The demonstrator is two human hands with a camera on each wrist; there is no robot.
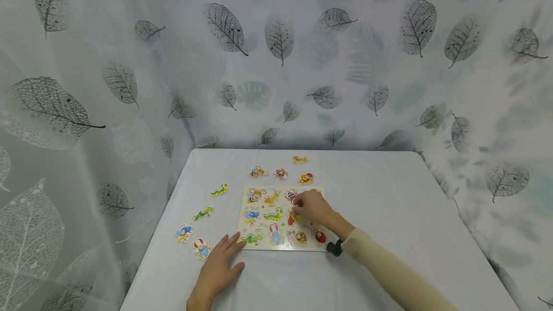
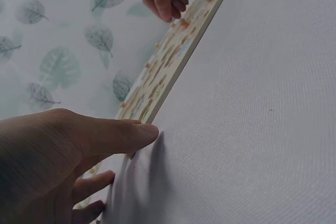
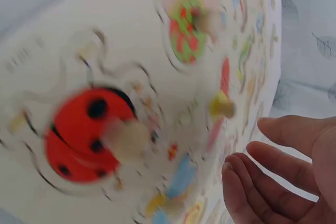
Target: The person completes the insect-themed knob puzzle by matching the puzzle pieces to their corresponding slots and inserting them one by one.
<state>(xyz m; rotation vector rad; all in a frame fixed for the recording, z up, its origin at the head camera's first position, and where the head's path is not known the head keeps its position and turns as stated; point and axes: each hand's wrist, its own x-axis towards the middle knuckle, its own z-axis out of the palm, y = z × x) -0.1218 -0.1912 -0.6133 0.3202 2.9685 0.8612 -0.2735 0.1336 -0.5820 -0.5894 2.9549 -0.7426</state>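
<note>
A pale wooden knob puzzle board [image 1: 263,227] with insect pictures lies on the table. My left hand [image 1: 220,260] touches its lower left corner with extended fingers; in the left wrist view, the thumb [image 2: 139,136] lies by the board's edge. Over the upper right part hovers my right hand [image 1: 312,207], beside the spider picture [image 1: 291,195]. Its thumb and fingers are apart in the right wrist view, with nothing visible between them. Close to them is a red-and-yellow piece [image 3: 218,107] with a knob. A ladybug piece [image 3: 86,135] and a snail piece [image 3: 184,35] sit in the board.
Loose insect pieces lie around the board: a bee [image 1: 258,172], a spider [image 1: 281,173], a red-and-yellow bug [image 1: 306,178] and a yellow insect [image 1: 300,160] behind; a caterpillar [image 1: 219,190], a grasshopper [image 1: 203,212], a blue insect [image 1: 184,233] and a beetle [image 1: 202,249] at left.
</note>
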